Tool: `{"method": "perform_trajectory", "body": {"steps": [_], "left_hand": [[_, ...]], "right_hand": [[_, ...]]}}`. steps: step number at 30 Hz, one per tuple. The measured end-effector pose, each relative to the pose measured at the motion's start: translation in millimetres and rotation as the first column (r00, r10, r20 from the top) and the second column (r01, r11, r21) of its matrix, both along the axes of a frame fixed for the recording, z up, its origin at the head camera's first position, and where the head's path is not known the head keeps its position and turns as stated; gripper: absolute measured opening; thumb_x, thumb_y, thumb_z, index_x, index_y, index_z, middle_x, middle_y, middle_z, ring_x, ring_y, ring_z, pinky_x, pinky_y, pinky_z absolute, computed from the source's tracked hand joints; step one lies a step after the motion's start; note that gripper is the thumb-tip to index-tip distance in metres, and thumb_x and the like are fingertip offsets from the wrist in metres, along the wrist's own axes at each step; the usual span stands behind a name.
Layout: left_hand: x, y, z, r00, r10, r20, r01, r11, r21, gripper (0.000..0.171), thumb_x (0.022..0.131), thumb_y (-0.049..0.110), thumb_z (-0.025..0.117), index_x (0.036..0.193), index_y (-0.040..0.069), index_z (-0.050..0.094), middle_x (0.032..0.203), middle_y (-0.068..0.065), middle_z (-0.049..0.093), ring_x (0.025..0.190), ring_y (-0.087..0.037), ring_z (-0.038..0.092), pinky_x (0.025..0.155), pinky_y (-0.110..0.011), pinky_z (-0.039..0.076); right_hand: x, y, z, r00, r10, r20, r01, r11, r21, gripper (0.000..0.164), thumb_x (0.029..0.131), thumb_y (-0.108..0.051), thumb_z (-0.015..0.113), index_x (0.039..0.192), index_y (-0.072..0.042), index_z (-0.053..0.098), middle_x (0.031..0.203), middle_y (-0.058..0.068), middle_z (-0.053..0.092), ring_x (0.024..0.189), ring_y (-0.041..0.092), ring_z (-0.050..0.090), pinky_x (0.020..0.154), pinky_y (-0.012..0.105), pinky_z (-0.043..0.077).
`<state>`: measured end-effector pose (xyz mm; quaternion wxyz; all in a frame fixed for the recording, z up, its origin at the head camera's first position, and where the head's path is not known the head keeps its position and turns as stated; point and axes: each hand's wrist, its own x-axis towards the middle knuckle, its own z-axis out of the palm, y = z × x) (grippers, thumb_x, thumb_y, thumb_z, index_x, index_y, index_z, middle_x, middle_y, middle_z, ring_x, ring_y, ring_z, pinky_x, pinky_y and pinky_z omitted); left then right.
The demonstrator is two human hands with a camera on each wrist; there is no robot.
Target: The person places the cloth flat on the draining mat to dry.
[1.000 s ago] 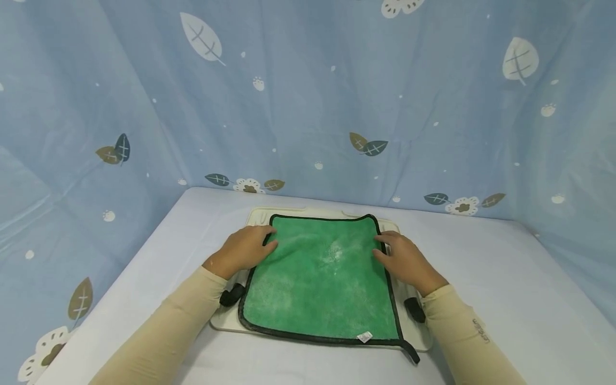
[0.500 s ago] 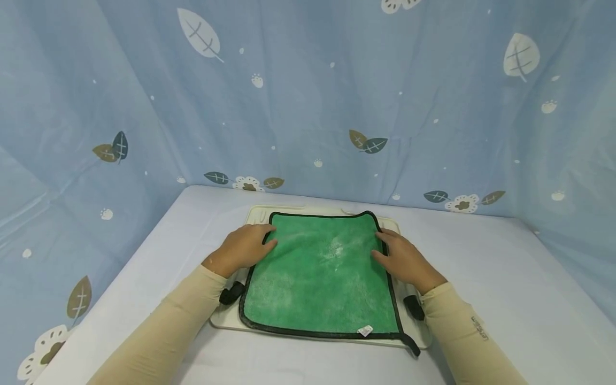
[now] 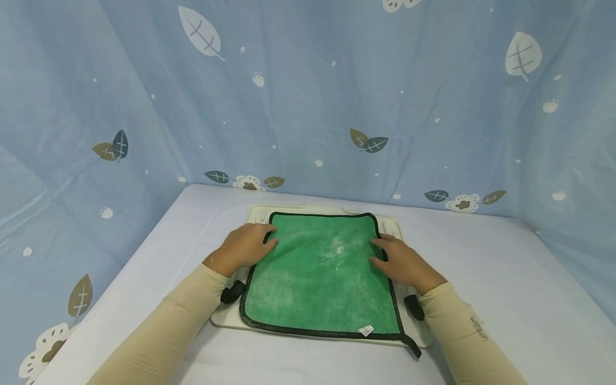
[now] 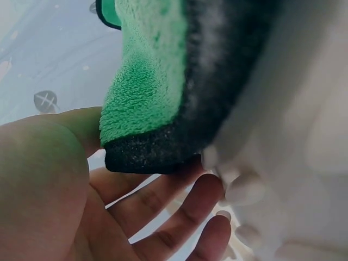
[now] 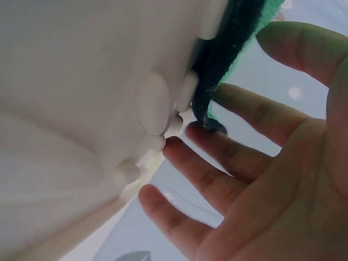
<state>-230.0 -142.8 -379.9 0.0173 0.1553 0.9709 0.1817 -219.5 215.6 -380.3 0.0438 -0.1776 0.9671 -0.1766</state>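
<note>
A green towel (image 3: 320, 278) with black edging lies spread over a cream plastic board (image 3: 226, 318). The board has rounded bumps and stands out beyond the towel's sides. At the towel's upper left edge rests my left hand (image 3: 245, 246), thumb and index finger over the cloth. In the left wrist view, the black edging (image 4: 157, 149) passes between that thumb and the loosely bent fingers. My right hand (image 3: 406, 262) touches the upper right edge. Its fingers are spread and nearly straight in the right wrist view, fingertips near the board's bumps (image 5: 154, 103), thumb apart from them.
Black pieces (image 3: 233, 292) show at the board's left and right sides. A small white label (image 3: 366, 330) and a black loop (image 3: 411, 346) sit at the towel's near right. White cloth (image 3: 486, 283) covers the table, with a blue patterned curtain (image 3: 308, 96) behind.
My right hand has shifted slightly toward me along the towel's right edge, and the towel's upper right corner lies a little flatter. The left hand looks unmoved.
</note>
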Motion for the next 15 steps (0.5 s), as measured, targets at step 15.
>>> {"method": "perform_trajectory", "body": {"steps": [15], "left_hand": [[2.3, 0.2, 3.4, 1.0, 0.006, 0.007, -0.006, 1.0, 0.022, 0.044, 0.102, 0.03, 0.057, 0.138, 0.005, 0.059, 0.139, -0.017, 0.06, 0.122, -0.035, 0.061, 0.091, -0.052, 0.053]], "right_hand": [[2.3, 0.3, 0.9, 0.998, -0.021, -0.056, 0.029, 0.989, 0.147, 0.047, 0.097, -0.022, 0.061, 0.134, 0.007, 0.058, 0.138, 0.027, 0.057, 0.129, 0.047, 0.052, 0.104, 0.059, 0.044]]}}
